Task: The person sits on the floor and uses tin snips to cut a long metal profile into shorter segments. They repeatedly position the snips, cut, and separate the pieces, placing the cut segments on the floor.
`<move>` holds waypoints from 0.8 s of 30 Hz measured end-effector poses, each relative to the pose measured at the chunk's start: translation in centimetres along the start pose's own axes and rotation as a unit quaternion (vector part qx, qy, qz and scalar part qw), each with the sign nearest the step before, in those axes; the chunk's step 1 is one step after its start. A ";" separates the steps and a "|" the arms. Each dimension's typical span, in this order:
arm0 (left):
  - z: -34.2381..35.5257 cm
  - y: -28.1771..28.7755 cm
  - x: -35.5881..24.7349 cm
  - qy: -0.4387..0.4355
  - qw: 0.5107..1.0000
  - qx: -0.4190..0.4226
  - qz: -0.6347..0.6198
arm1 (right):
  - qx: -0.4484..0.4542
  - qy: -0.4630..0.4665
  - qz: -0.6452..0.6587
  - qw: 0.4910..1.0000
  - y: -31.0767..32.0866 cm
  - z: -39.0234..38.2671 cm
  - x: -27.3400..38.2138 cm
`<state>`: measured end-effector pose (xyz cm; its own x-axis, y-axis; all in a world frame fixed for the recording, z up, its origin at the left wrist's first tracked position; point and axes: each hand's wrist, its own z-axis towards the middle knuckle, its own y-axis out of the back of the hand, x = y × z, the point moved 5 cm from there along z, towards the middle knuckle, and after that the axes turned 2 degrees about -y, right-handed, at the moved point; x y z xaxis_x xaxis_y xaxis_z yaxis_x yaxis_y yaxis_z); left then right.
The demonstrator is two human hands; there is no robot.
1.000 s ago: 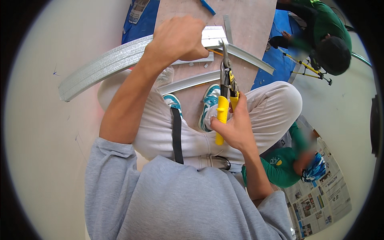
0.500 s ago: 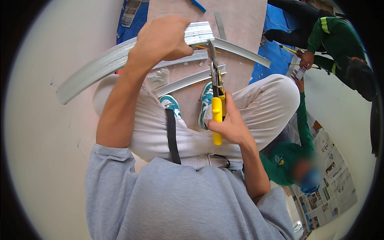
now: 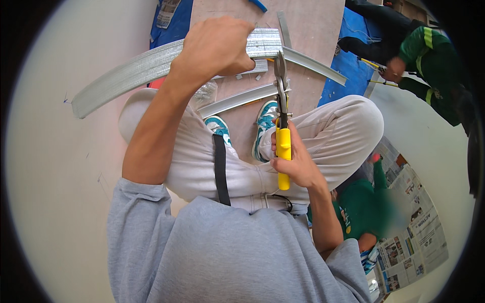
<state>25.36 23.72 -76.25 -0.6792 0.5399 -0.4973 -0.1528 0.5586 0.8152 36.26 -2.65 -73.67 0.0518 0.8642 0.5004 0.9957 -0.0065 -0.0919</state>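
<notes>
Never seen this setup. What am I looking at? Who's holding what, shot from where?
There's no machine here: these are a person's two bare hands. The view comes from a wide fisheye camera worn on the head, looking down, so straight edges bend near the rim.

The left hand grips a silvery metal channel near one end. The right hand holds yellow-handled metal snips, their blades at that end; whether they bite into the metal is hard to tell.

On the pinkish-brown board beyond lie more metal channels, a flat metal strip and small scraps.

At the right are two co-workers in green and spread newspaper.
</notes>
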 end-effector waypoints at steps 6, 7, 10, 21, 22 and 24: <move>0.2 0.0 0.2 -0.002 1.000 0.003 0.007 | -0.024 -0.003 -0.043 0.999 0.5 -0.5 0.8; 0.3 -0.1 0.2 0.002 1.000 0.015 0.009 | -0.022 -0.005 -0.033 0.999 0.6 -0.5 0.9; 0.3 0.1 0.2 0.014 1.000 0.026 0.012 | -0.019 -0.008 -0.011 1.000 0.6 -0.8 1.2; 0.2 -0.4 -0.3 -0.009 0.998 0.065 0.015 | -0.008 -0.025 -0.057 0.998 1.0 -1.7 1.9; 0.3 -0.5 -0.3 -0.011 0.997 0.070 0.008 | -0.012 -0.017 -0.067 0.998 1.1 -1.7 2.1; 0.3 -0.6 -0.4 -0.016 0.997 0.072 0.000 | -0.020 0.003 -0.085 0.996 1.1 -1.5 2.3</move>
<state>25.88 23.35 -76.67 -0.6550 0.5591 -0.5083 -0.0463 0.6417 0.7655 37.59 -1.43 -71.30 -0.1182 0.8519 0.5101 0.9923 0.1201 0.0295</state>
